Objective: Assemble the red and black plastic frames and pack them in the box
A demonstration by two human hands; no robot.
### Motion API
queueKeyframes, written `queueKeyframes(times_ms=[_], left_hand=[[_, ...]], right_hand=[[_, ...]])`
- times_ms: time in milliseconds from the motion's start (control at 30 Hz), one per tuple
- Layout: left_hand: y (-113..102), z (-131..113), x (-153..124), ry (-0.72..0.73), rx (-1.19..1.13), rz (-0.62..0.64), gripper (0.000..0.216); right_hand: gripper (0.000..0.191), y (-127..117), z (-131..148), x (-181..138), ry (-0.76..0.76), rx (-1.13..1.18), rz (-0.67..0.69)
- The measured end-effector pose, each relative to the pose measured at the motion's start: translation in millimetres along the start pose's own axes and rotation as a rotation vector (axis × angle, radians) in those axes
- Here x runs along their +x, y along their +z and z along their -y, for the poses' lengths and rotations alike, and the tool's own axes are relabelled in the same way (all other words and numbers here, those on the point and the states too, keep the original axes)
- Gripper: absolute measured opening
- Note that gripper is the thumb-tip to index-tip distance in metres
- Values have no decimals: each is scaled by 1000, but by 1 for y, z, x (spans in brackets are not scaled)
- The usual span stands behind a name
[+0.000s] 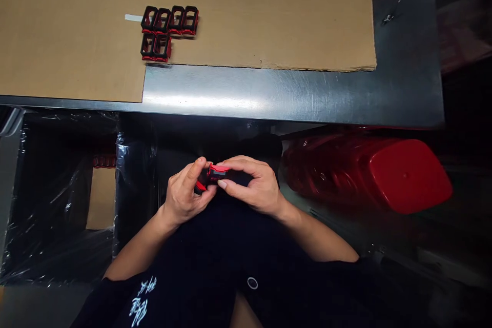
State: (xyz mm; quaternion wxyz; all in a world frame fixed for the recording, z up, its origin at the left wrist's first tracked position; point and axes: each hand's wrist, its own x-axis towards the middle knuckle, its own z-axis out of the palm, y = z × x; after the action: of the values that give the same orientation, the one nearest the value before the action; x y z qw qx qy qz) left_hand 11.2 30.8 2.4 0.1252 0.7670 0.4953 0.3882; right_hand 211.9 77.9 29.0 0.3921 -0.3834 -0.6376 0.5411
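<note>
Below the table edge [292,113], above our lap, we hold a red-and-black plastic frame [217,173] between both hands. Left hand [188,192] is curled narrowly, its thumb on top of the frame; right hand [253,184] is also narrow, its fingers wrapped over the frame's far side. Open room lies on either side of the hands, bounded left by a plastic-lined bin [57,200] and right by a red stack [365,174]. Beyond the edge, six black-and-red frames [169,33] sit adjoining on cardboard [261,10].
</note>
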Motion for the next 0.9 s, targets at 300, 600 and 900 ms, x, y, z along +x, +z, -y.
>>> queueKeyframes(times_ms=[300,600,900], left_hand=[[-9,-8,6,-126,-185,32,70],[-4,-10,3,-294,-418,49,90],[-2,-12,-1,-341,-242,237,80]], right_hand=[[28,6,-19,0,581,759,39],[29,18,-31,1,776,1078,160],[37,16,-18,11,746,726,140]])
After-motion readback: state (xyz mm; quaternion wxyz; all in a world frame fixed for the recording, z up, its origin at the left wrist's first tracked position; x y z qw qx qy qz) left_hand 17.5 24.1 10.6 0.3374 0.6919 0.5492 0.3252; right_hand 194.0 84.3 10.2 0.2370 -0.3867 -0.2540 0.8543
